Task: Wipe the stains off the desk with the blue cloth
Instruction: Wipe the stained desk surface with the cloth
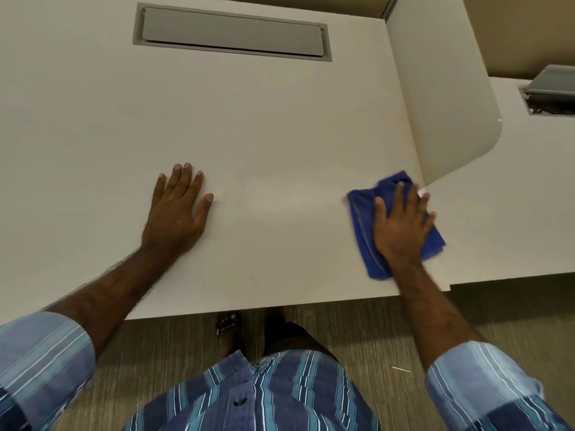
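Observation:
The blue cloth [362, 225] lies folded on the white desk [249, 119] near its right side, close to the front edge. My right hand [399, 225] presses flat on top of the cloth with fingers spread, covering its middle. My left hand [177, 209] rests palm down on the bare desk to the left, fingers apart, holding nothing. A faint smear [280, 197] shows on the desk between my hands.
A grey cable-tray lid [231, 34] is set into the desk at the back. A curved white divider panel [445, 98] stands just right of the cloth. Beyond it, a neighbouring desk [513, 197] has an open cable hatch [550, 94]. Carpet [357, 325] lies below the front edge.

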Motion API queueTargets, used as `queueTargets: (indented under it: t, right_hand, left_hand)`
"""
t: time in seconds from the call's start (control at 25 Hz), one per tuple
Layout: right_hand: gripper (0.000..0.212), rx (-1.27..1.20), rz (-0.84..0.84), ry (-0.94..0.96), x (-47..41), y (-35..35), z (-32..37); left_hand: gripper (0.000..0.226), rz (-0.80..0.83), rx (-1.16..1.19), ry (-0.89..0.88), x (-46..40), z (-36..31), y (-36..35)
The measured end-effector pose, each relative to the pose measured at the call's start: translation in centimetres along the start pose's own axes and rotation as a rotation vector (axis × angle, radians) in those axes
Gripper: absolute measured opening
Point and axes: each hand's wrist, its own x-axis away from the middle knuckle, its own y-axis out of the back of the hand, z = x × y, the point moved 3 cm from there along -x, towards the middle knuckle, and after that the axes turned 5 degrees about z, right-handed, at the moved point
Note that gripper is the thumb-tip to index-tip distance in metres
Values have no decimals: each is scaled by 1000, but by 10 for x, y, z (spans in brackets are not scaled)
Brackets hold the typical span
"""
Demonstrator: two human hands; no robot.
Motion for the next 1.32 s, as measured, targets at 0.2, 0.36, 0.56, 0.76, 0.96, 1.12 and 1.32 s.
queueTargets:
  t: [0.2,0.36,0.56,0.76,0.96,1.12,1.32]
  right_hand:
    - [104,3,-18,-10,51,-11,42]
    - [92,39,2,492,132,-53,146]
    - [85,30,99,880,184,-78,205]
    - [77,29,58,948,101,-64,227]
    - [75,20,-37,792,-19,-45,232]
    - [80,50,-110,418,-80,-20,138]
    - [92,29,-110,121,-51,-6,20]
  left_hand:
    - [64,-12,23,6,1,-2,1]
    - [65,-15,31,9,0,-1,1]
    - [66,21,16,-7,-3,3,-3]
    - [58,-70,-24,-47,-2,2,-4]
    - [58,-4,-31,-34,-2,1,-2]
    - [58,25,-8,21,0,-4,3]
    - [62,49,-12,32,-1,-10,9]
